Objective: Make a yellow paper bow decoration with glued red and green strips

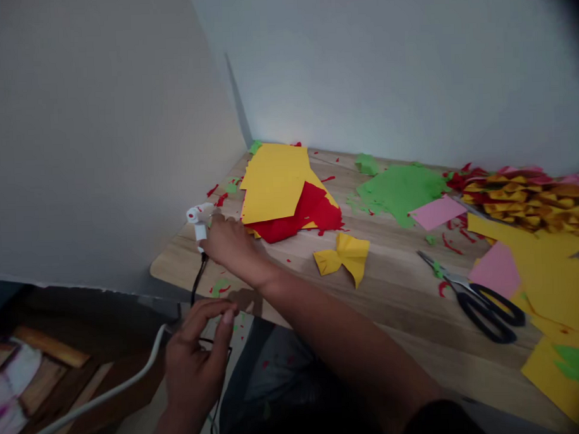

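My right hand (pixel 231 244) reaches across to the left end of the table, its fingers closed about a small white glue gun (pixel 201 229) with a black cord. Lower down, in front of the table edge, my left hand (pixel 199 353) has its thumb and forefinger pinched together; whatever may be between them is hidden. A folded yellow paper piece (pixel 343 256), shaped like petals, lies on the wooden table (pixel 282 293) to the right of my right wrist. Just beyond the right hand, yellow sheets (pixel 273 179) overlap a crumpled red paper (pixel 313 213).
Black-handled scissors (pixel 477 299) lie at the right, beside pink paper (pixel 498 270) and yellow paper (pixel 553 290). Green paper (pixel 402 191) is farther back, near a heap of folded yellow pieces (pixel 531 199). Walls border the table. A white tube (pixel 106 397) runs at lower left.
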The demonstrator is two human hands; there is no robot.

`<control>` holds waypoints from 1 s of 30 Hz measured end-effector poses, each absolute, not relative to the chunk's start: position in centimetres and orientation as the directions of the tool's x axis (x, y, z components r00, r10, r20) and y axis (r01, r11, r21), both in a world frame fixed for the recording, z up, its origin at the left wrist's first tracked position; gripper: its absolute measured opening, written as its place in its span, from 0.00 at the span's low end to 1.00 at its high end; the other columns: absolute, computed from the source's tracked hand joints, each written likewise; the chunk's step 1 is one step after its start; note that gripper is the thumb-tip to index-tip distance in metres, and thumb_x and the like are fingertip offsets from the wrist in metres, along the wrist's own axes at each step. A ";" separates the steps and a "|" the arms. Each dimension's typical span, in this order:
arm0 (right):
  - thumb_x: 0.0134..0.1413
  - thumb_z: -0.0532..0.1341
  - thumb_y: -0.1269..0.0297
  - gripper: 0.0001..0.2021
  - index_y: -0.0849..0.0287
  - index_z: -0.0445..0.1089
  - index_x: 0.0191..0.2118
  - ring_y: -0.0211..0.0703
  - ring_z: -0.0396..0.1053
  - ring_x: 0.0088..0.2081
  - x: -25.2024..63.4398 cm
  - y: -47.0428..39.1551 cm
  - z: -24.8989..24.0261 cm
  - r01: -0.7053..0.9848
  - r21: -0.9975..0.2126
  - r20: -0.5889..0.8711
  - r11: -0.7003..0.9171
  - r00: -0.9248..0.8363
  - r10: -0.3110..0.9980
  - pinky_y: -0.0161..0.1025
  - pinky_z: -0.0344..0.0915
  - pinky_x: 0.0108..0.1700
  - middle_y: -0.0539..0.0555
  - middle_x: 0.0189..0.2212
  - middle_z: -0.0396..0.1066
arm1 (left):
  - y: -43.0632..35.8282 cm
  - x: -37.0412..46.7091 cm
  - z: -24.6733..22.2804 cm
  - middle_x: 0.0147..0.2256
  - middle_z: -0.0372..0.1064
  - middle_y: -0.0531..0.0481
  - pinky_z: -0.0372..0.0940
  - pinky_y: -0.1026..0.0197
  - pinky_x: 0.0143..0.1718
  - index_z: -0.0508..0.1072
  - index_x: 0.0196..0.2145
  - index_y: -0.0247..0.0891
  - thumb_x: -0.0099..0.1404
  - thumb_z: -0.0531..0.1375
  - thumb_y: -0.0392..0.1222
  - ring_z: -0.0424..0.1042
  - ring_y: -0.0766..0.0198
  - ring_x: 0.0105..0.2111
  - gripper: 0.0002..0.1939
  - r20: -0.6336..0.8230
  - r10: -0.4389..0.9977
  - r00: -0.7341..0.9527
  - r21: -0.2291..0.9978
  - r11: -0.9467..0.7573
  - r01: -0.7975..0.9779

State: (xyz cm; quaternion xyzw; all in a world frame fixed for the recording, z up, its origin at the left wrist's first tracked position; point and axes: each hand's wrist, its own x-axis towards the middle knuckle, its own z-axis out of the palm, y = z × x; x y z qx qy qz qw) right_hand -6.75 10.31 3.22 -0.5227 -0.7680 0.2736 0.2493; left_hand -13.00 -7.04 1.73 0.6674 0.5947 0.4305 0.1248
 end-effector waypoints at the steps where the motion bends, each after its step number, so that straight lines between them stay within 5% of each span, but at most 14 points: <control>1: 0.60 0.63 0.60 0.24 0.71 0.66 0.56 0.60 0.74 0.50 -5.3 9.7 3.7 0.668 -0.662 0.131 0.339 -0.342 0.930 0.48 0.69 0.47 0.69 0.49 0.75 | -6.8 -12.0 1.3 0.32 0.74 0.53 0.68 0.61 0.37 0.74 0.34 0.42 0.68 0.58 0.37 0.74 0.63 0.34 0.05 0.422 0.906 -0.018 0.661 -0.294 0.690; 5: 0.63 0.59 0.61 0.13 0.60 0.73 0.48 0.51 0.75 0.43 3.3 7.6 4.0 0.613 -0.646 0.219 0.456 -0.423 0.879 0.44 0.68 0.45 0.59 0.42 0.79 | -4.2 -7.0 -0.5 0.38 0.74 0.48 0.68 0.58 0.42 0.72 0.41 0.40 0.69 0.56 0.38 0.74 0.59 0.40 0.06 0.350 0.920 0.178 0.623 -0.370 0.689; 9: 0.65 0.54 0.61 0.13 0.57 0.76 0.39 0.45 0.70 0.36 13.3 6.2 1.6 0.632 -0.586 0.485 0.506 -0.226 0.845 0.42 0.65 0.44 0.55 0.33 0.77 | 0.6 -2.2 -1.7 0.49 0.70 0.40 0.66 0.47 0.50 0.68 0.56 0.36 0.68 0.59 0.45 0.70 0.49 0.49 0.20 0.207 0.953 0.223 0.464 -0.296 0.835; 13: 0.63 0.55 0.65 0.13 0.59 0.77 0.37 0.48 0.68 0.36 20.2 5.5 -1.0 0.715 -0.444 0.549 0.540 -0.259 0.795 0.45 0.62 0.44 0.57 0.30 0.75 | 3.1 0.2 -1.8 0.49 0.69 0.41 0.63 0.45 0.50 0.73 0.46 0.40 0.65 0.62 0.47 0.66 0.47 0.49 0.14 0.142 0.946 0.290 0.339 -0.322 0.884; 16: 0.63 0.56 0.65 0.12 0.60 0.77 0.41 0.52 0.67 0.43 22.1 5.0 -1.5 0.744 -0.424 0.525 0.516 -0.262 0.810 0.49 0.61 0.49 0.60 0.37 0.76 | 3.7 1.1 -1.6 0.44 0.71 0.45 0.63 0.49 0.47 0.71 0.40 0.40 0.64 0.62 0.42 0.67 0.51 0.44 0.07 0.118 0.929 0.352 0.404 -0.368 0.837; 22: 0.59 0.59 0.66 0.19 0.57 0.72 0.56 0.58 0.60 0.60 22.2 4.8 -1.8 0.734 -0.388 0.408 0.558 -0.406 0.818 0.54 0.51 0.60 0.59 0.57 0.72 | 5.6 2.6 -2.0 0.39 0.72 0.48 0.65 0.53 0.44 0.70 0.42 0.39 0.57 0.65 0.42 0.69 0.56 0.40 0.16 0.052 0.948 0.314 0.606 -0.280 0.745; 27: 0.58 0.63 0.59 0.21 0.58 0.73 0.56 0.57 0.65 0.53 23.8 5.6 -3.1 0.742 -0.424 0.345 0.519 -0.398 0.850 0.57 0.49 0.57 0.60 0.48 0.78 | 6.4 2.8 -2.5 0.41 0.71 0.48 0.67 0.55 0.45 0.69 0.43 0.38 0.54 0.66 0.41 0.70 0.59 0.41 0.19 -0.001 0.938 0.347 0.776 -0.218 0.592; 30: 0.58 0.64 0.59 0.10 0.55 0.78 0.43 0.53 0.67 0.49 24.9 6.2 -3.2 0.720 -0.492 0.344 0.490 -0.356 0.869 0.54 0.49 0.55 0.56 0.41 0.80 | 6.7 3.5 -2.3 0.39 0.69 0.49 0.67 0.58 0.45 0.69 0.40 0.39 0.57 0.63 0.40 0.70 0.61 0.41 0.13 0.010 0.930 0.366 0.876 -0.184 0.445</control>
